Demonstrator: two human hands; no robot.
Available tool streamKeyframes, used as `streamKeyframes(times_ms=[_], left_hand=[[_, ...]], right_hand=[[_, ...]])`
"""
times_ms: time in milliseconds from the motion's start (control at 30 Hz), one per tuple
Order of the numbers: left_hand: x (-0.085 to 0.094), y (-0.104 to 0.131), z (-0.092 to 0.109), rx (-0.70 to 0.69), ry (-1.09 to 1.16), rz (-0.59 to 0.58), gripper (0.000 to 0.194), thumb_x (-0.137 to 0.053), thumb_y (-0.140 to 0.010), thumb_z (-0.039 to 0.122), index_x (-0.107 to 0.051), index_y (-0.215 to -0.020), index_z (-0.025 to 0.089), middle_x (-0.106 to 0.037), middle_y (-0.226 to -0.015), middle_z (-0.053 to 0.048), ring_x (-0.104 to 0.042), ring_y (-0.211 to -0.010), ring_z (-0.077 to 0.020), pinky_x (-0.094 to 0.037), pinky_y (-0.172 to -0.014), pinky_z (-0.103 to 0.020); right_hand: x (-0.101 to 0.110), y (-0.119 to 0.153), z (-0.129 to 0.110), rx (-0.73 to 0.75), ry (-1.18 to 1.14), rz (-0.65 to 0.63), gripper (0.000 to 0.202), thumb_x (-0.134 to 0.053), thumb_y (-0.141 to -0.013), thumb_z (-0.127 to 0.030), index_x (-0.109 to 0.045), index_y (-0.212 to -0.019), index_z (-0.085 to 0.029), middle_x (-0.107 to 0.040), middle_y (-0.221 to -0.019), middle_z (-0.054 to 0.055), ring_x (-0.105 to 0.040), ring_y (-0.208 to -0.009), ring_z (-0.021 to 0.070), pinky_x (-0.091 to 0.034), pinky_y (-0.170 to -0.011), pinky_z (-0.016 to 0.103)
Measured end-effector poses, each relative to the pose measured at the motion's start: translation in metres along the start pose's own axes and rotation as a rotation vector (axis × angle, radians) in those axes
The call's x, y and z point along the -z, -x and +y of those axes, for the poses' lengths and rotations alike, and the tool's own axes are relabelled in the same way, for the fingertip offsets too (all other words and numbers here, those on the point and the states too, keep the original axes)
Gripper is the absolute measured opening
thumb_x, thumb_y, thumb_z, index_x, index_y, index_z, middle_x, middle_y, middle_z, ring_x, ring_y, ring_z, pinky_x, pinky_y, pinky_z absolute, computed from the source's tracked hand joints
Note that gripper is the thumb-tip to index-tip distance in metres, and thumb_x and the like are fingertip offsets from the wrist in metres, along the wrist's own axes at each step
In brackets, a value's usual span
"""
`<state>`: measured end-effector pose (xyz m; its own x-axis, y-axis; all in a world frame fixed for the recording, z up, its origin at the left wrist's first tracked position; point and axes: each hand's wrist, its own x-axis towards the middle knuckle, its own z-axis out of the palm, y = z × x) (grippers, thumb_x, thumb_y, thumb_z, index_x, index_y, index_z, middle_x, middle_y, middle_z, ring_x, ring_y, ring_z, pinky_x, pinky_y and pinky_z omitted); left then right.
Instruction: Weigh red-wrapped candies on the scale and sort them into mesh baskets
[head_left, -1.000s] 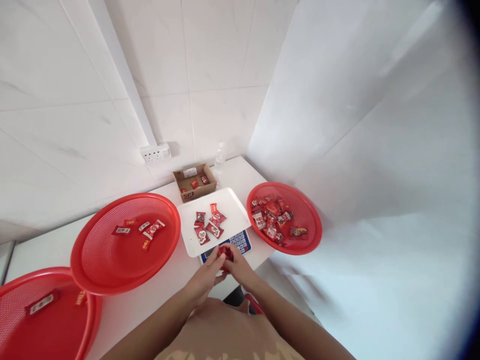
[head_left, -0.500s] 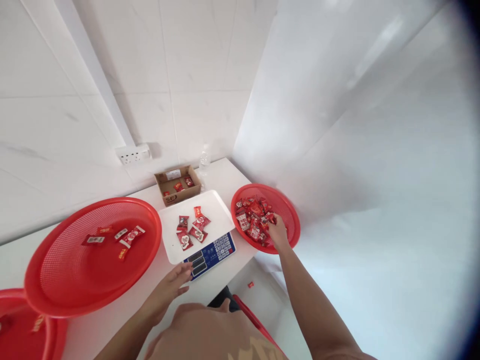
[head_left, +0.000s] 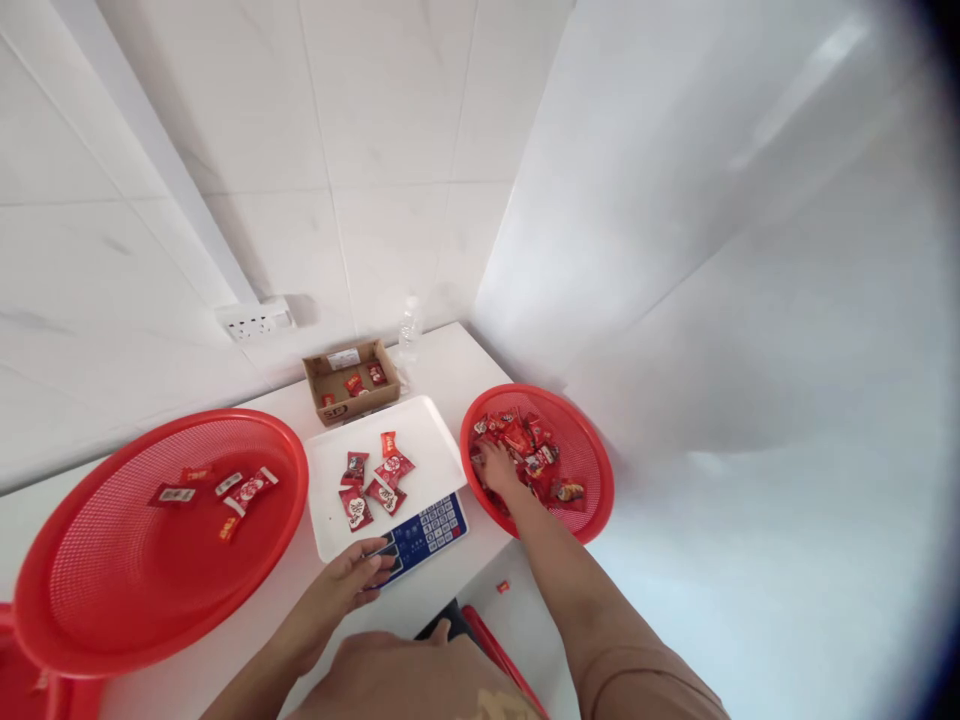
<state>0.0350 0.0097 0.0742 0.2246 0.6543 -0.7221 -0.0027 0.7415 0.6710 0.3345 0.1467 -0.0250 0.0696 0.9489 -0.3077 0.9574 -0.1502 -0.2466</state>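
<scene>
My right hand (head_left: 498, 470) is down among red wrapped candies (head_left: 541, 458) at the left side of the right red basket (head_left: 598, 470); its fingertips are partly hidden, and what they hold cannot be made out. My left hand (head_left: 358, 572) hovers at the front left of the blue scale panel (head_left: 424, 537), fingers slightly curled and apart, holding nothing. Several wrapped candies (head_left: 386, 495) lie on the white scale tray (head_left: 435, 450).
Behind the tray stands a small cardboard box (head_left: 356, 405) with a few candies, beside a clear plastic bottle (head_left: 409, 325). A large red basket (head_left: 172, 590) with several candies fills the left. One candy (head_left: 503, 587) lies below the table edge.
My right hand has moved left within the right basket. My left hand has shifted slightly, its fingers now closer over the scale's display. The view has tilted a little.
</scene>
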Motion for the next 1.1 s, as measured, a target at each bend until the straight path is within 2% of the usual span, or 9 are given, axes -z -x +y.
streamKeyframes(times_ms=[200,300,433,567,633,733,867,967,1100], left_hand=[[-0.011,-0.015,0.007,0.032,0.009,0.025,0.066,-0.067,-0.063,0.061,-0.057,-0.114,0.020,-0.064,-0.119,-0.013,-0.058,-0.111,-0.0273,-0.042,-0.096,-0.041],[-0.013,-0.021,0.010,0.039,0.027,0.022,0.065,-0.067,-0.064,0.059,-0.057,-0.114,0.020,-0.064,-0.118,-0.013,-0.059,-0.110,-0.0269,-0.042,-0.097,-0.041],[-0.017,-0.029,0.017,0.050,0.038,-0.013,0.064,-0.067,-0.068,0.056,-0.054,-0.119,0.020,-0.063,-0.121,-0.013,-0.058,-0.112,-0.0250,-0.042,-0.098,-0.039],[-0.022,-0.036,0.024,0.044,0.057,0.026,0.062,-0.067,-0.068,0.055,-0.055,-0.117,0.020,-0.064,-0.118,-0.013,-0.059,-0.111,-0.0255,-0.044,-0.097,-0.040],[-0.024,-0.039,0.026,0.044,0.057,0.033,0.060,-0.068,-0.068,0.054,-0.056,-0.116,0.020,-0.065,-0.115,-0.012,-0.060,-0.110,-0.0261,-0.044,-0.097,-0.041],[-0.024,-0.043,0.029,0.050,0.053,0.010,0.060,-0.067,-0.069,0.054,-0.056,-0.117,0.020,-0.065,-0.116,-0.012,-0.060,-0.110,-0.0259,-0.045,-0.096,-0.041],[-0.023,-0.046,0.029,0.051,0.041,-0.007,0.063,-0.065,-0.070,0.056,-0.053,-0.119,0.020,-0.063,-0.119,-0.012,-0.059,-0.111,-0.0249,-0.045,-0.096,-0.039],[-0.021,-0.047,0.027,0.049,0.039,-0.014,0.064,-0.065,-0.069,0.058,-0.052,-0.119,0.019,-0.063,-0.119,-0.013,-0.059,-0.111,-0.0248,-0.045,-0.095,-0.038],[-0.016,-0.045,0.026,0.031,0.044,0.002,0.062,-0.066,-0.069,0.057,-0.053,-0.116,0.019,-0.063,-0.117,-0.013,-0.059,-0.108,-0.0248,-0.044,-0.094,-0.039]], right_hand=[[0.005,-0.005,0.010,-0.105,0.122,-0.028,0.040,-0.044,-0.085,-0.045,-0.064,-0.106,-0.018,-0.064,-0.114,0.015,-0.050,-0.114,0.0293,-0.025,-0.099,0.045],[0.011,-0.012,0.014,-0.160,0.102,-0.039,0.047,-0.037,-0.088,-0.049,-0.058,-0.117,-0.019,-0.065,-0.110,0.014,-0.053,-0.110,0.0288,-0.026,-0.097,0.048],[0.010,-0.025,0.014,-0.200,0.085,-0.015,0.050,-0.037,-0.089,-0.042,-0.044,-0.132,-0.018,-0.055,-0.126,0.017,-0.051,-0.114,0.0289,-0.030,-0.094,0.046],[0.001,-0.034,0.011,-0.250,0.103,-0.016,0.061,-0.046,-0.085,-0.040,-0.033,-0.141,-0.017,-0.044,-0.136,0.019,-0.043,-0.122,0.0299,-0.029,-0.096,0.047],[-0.002,-0.036,0.009,-0.262,0.103,0.013,0.061,-0.051,-0.083,-0.040,-0.039,-0.137,-0.016,-0.045,-0.135,0.020,-0.043,-0.121,0.0307,-0.029,-0.096,0.048],[-0.003,-0.037,0.009,-0.256,0.069,0.062,0.044,-0.051,-0.082,-0.033,-0.054,-0.123,-0.017,-0.053,-0.127,0.018,-0.047,-0.115,0.0306,-0.030,-0.093,0.049],[-0.001,-0.036,0.012,-0.253,-0.058,0.113,0.027,-0.045,-0.083,-0.022,-0.062,-0.104,-0.019,-0.062,-0.112,0.012,-0.051,-0.108,0.0286,-0.029,-0.093,0.050],[0.001,-0.034,0.019,-0.261,-0.167,0.139,0.023,-0.045,-0.083,-0.023,-0.062,-0.099,-0.022,-0.066,-0.099,0.009,-0.054,-0.101,0.0276,-0.029,-0.094,0.051],[0.012,-0.026,0.027,-0.311,-0.643,0.365,0.024,-0.048,-0.079,-0.030,-0.059,-0.098,-0.021,-0.065,-0.096,0.009,-0.058,-0.093,0.0246,-0.040,-0.090,0.044]])
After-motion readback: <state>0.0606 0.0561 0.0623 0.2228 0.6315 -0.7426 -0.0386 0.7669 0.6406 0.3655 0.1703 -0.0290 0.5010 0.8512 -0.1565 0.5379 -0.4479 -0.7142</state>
